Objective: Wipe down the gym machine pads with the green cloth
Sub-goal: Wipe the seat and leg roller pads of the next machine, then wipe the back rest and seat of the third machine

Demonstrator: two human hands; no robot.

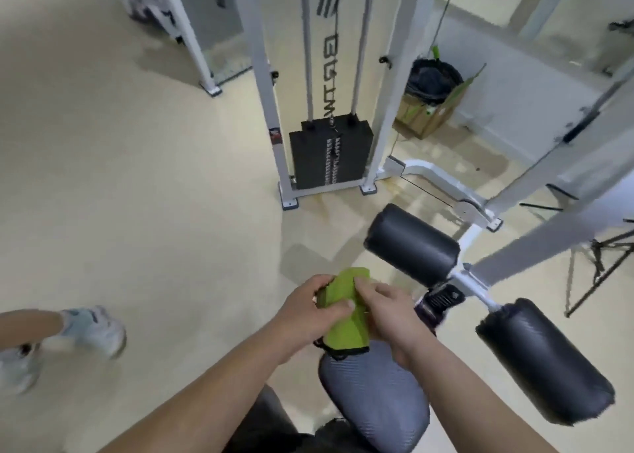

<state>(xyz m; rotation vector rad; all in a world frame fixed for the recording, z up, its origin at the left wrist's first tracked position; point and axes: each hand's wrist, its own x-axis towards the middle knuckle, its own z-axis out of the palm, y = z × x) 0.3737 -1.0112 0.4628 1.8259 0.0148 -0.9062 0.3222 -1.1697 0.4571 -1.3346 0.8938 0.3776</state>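
Both my hands hold a folded green cloth (346, 310) with a black edge above the grey seat pad (374, 394) of the gym machine. My left hand (308, 310) grips its left side with the thumb across the front. My right hand (387, 310) pinches its right side. Two black roller pads sit on a white bar to the right: the far roller pad (411, 243) and the near roller pad (545, 360). The cloth touches neither roller.
A black weight stack (329, 150) stands in a white frame (264, 75) ahead. A lined bin in a cardboard box (429, 88) sits behind it. Another person's foot in a white shoe (92, 329) is at the left on the beige floor. A black stand (597, 270) is at the right.
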